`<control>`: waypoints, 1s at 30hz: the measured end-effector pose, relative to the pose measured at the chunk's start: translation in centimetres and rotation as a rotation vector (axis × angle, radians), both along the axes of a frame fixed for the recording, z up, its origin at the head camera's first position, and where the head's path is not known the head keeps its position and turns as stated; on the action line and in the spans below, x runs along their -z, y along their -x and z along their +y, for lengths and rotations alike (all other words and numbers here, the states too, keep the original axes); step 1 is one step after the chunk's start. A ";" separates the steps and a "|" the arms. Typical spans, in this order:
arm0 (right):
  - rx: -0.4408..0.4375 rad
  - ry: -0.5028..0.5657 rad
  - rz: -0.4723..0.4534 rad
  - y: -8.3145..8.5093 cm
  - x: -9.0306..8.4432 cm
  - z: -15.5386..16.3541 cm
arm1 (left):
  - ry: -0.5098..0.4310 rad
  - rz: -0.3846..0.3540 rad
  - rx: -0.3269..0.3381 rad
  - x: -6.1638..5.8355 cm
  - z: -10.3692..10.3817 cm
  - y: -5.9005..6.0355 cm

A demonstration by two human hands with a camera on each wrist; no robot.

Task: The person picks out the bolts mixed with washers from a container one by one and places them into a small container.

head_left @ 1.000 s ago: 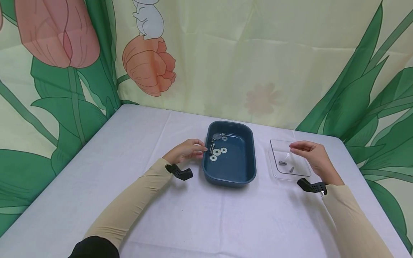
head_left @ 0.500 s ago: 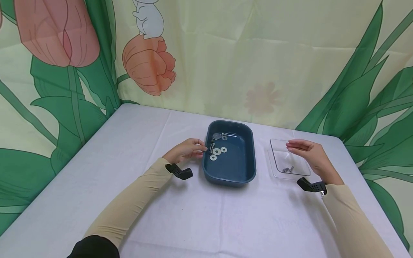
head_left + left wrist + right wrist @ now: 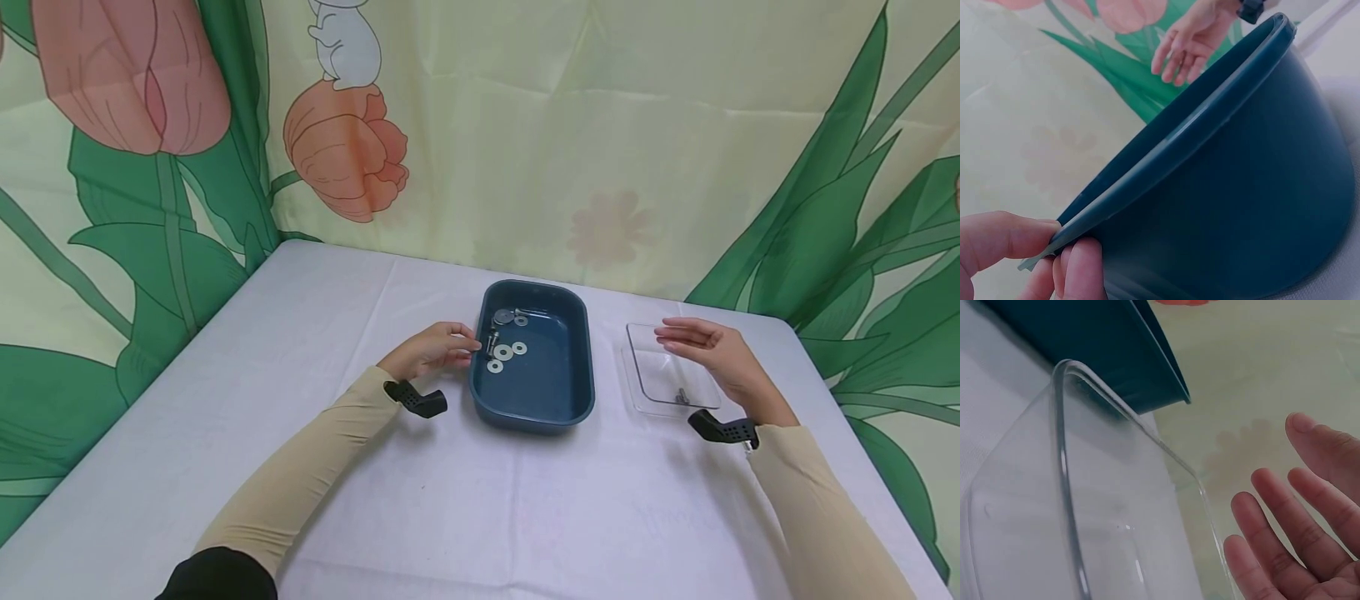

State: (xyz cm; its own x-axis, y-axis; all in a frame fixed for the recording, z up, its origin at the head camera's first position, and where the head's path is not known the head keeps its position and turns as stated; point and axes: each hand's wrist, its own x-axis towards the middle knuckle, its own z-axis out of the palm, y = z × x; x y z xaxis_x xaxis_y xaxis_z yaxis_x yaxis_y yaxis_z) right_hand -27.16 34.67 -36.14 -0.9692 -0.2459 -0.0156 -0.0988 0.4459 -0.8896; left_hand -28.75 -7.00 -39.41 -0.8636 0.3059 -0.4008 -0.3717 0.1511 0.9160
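My left hand [image 3: 427, 350] pinches the left rim of a deep blue tray [image 3: 551, 383]; in the left wrist view its thumb and fingers [image 3: 1082, 269] grip that rim from both sides. Along the tray's left part lie several flat washers [image 3: 496, 367], a few dark bolts [image 3: 492, 343] and a grey disc [image 3: 504, 317]. My right hand [image 3: 712, 358] hovers over a clear plastic box [image 3: 648, 371], fingers extended and holding nothing. In the right wrist view the fingers [image 3: 1300, 531] are spread beside the box's rim. Small metal screws [image 3: 682, 397] lie close together in the box.
A white cloth [image 3: 465, 500] covers the table. Behind it hangs a curtain [image 3: 510, 167] printed with flowers and leaves. The blue tray stands to the left of the clear box, with a narrow gap between them.
My right hand has shifted slightly left and its fingers have spread. In the clear box, one screw has moved right and now lies against the other. My left hand has stayed on the tray rim.
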 end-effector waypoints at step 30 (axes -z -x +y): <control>-0.082 0.022 0.041 1.5 -3.8 -7.8 | -0.024 -0.007 0.000 0.3 0.0 0.2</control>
State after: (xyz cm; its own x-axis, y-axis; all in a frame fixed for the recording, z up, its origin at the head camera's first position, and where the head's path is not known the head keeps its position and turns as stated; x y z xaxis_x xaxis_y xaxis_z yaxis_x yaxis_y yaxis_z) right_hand -28.63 26.86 -32.35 -0.9453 -0.3248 0.0297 -0.1708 0.4154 -0.8934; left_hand -28.95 -7.05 -39.69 -0.8607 0.3157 -0.3993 -0.3779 0.1293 0.9168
